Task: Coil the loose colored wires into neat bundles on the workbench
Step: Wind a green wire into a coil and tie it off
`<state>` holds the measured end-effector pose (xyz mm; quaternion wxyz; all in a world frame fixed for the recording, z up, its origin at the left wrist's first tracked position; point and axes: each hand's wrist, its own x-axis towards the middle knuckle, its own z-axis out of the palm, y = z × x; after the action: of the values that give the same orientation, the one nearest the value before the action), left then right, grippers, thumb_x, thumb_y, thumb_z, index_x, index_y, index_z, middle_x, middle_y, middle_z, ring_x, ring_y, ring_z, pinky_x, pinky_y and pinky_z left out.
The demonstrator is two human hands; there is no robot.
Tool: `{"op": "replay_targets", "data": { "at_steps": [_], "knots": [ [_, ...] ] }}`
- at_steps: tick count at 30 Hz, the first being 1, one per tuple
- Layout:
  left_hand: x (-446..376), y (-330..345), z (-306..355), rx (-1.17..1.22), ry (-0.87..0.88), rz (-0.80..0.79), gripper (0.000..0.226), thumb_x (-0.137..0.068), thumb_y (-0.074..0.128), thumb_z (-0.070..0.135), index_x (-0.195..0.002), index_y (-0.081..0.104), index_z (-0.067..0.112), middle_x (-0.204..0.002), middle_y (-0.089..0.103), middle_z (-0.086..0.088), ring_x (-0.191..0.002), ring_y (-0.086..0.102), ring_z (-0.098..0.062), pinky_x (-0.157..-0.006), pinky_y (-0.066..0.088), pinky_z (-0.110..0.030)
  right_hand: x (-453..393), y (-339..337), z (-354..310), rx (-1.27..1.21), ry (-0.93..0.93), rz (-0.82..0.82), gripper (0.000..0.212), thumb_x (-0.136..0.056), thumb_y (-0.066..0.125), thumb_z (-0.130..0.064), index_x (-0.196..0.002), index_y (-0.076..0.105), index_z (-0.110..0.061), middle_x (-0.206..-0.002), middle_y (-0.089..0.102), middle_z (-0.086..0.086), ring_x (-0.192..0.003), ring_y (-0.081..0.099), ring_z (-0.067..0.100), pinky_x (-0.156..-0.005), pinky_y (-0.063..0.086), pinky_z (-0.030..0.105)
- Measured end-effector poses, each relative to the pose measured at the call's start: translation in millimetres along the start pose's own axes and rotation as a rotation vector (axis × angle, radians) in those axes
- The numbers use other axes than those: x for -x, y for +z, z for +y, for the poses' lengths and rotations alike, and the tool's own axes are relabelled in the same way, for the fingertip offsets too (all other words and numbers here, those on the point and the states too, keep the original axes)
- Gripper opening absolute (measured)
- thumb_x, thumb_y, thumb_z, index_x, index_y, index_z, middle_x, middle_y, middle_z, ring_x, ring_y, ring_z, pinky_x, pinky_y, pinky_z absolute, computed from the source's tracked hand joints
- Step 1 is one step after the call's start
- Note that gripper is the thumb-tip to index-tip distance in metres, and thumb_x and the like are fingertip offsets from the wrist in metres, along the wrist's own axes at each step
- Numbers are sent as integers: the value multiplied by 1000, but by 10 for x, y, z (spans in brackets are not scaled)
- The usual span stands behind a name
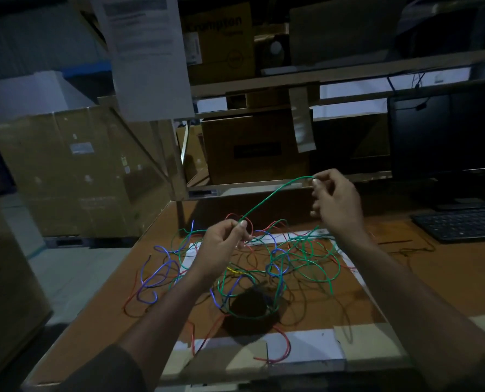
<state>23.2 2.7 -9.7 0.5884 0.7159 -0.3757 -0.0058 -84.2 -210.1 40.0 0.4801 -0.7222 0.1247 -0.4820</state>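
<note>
Above the brown wooden workbench [422, 281], two bare hands hold one thin green plastic-coated wire [272, 195] stretched between them. Left hand [223, 244]: fingers curled, thumb and forefinger pinching the wire at its lower end, just over the far side of the tangle. Right hand [339, 205]: raised higher and further back, thumb and forefinger tips pinching the wire's upper part, other fingers loosely bent. The held span arcs up from lower left to upper right, long axis on a diagonal, high point just beside the right fingertips. Whether the wire ends at the right hand or runs on behind it, can't tell.

On the bench under the hands: one loose tangle of coloured wires [264, 267] spread flat across the top, partly over a white paper sheet [190, 250]. Colours seen: green, blue/purple, red, one short bit of yellow [234, 270]. Strands overlap too much for a count per colour. Green loops sit mostly right of centre, blue/purple loops [153, 278] mostly left, red strands [278, 346] run out towards the near edge over a white strip. No coiled bundle on the bench. Dark round patch [249, 302] in the middle of the tangle, looks like shadow, not sure.

Right side of the bench: one black keyboard [462, 223], one dark monitor [447, 137] behind it. Behind and left: several brown cardboard boxes [74, 171]; one white printed sheet [148, 55] hangs at top.
</note>
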Motion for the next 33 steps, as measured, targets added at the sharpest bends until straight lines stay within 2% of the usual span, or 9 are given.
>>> {"op": "replay_targets", "data": {
  "at_steps": [5, 9, 12, 15, 18, 22, 27, 30, 33],
  "knots": [
    [71, 17, 211, 315, -42, 20, 38, -109, 45, 31, -75, 53, 17, -56, 50, -4, -60, 59, -18, -75, 59, -34, 46, -36, 183, 103, 34, 61, 12, -104, 54, -23, -100, 64, -17, -83, 61, -2, -72, 54, 10, -59, 42, 28],
    [101, -41, 416, 1075, -145, 41, 33, -106, 38, 26, -75, 49, 20, -51, 26, 9, -42, 24, -5, -45, 27, -19, 331, 102, 379, 287, 57, -233, 9, -103, 57, -26, -96, 63, -26, -83, 63, -4, -73, 59, 14, -58, 45, 32],
    [96, -84, 476, 1225, -130, 91, 28, -104, 34, 20, -89, 56, 15, -57, 26, 9, -44, 22, -4, -43, 20, -19, 625, 200, 396, 471, -22, -432, 7, -103, 55, -31, -101, 61, -32, -83, 67, -6, -73, 65, 19, -63, 54, 44],
    [130, -47, 504, 1145, -131, 135, 28, -109, 35, 19, -105, 62, 12, -63, 35, 8, -50, 37, -4, -47, 36, -17, 874, 260, 278, 685, -186, -653, 16, -103, 52, -31, -117, 58, -26, -107, 68, -3, -98, 65, 20, -82, 54, 43],
    [167, -25, 451, 925, -73, 217, 23, -111, 36, 18, -111, 57, 9, -66, 48, 5, -76, 68, -14, -80, 59, -28, 1013, 231, 95, 819, -312, -743, 20, -104, 46, -28, -123, 52, -28, -116, 65, -2, -104, 63, 22, -86, 53, 42],
    [249, -19, 387, 727, -7, 183, 24, -113, 32, 18, -114, 52, 4, -93, 72, -14, -120, 69, -33, -111, 47, -45, 1059, 161, -173, 897, -461, -813, 33, -103, 49, -28, -135, 48, -36, -120, 62, -6, -111, 61, 20, -88, 50, 35],
    [358, 12, 234, 45, 94, 26, 31, -110, 36, 27, -97, 61, 15, -93, 72, 3, -95, 68, -11, -87, 50, -33, 1065, 128, -417, 688, -477, -728, 28, -99, 46, -36, -125, 55, -40, -126, 57, -16, -104, 61, 13, -83, 54, 38],
    [435, 39, 149, -19, 77, -22, 31, -106, 39, 28, -91, 65, 22, -80, 61, -4, -72, 58, -13, -66, 50, -38, 1041, 100, -412, 690, -566, -604, 29, -93, 35, -46, -111, 53, -33, -102, 59, -10, -81, 62, 15, -64, 55, 40],
    [467, -20, 125, -94, 82, 6, 35, -107, 39, 30, -93, 70, 26, -78, 64, 5, -66, 52, -4, -65, 43, -34, 983, 63, -343, 827, -601, -608, 18, -97, 42, -45, -107, 49, -32, -101, 59, -10, -86, 63, 15, -69, 54, 39]
  ]
}}
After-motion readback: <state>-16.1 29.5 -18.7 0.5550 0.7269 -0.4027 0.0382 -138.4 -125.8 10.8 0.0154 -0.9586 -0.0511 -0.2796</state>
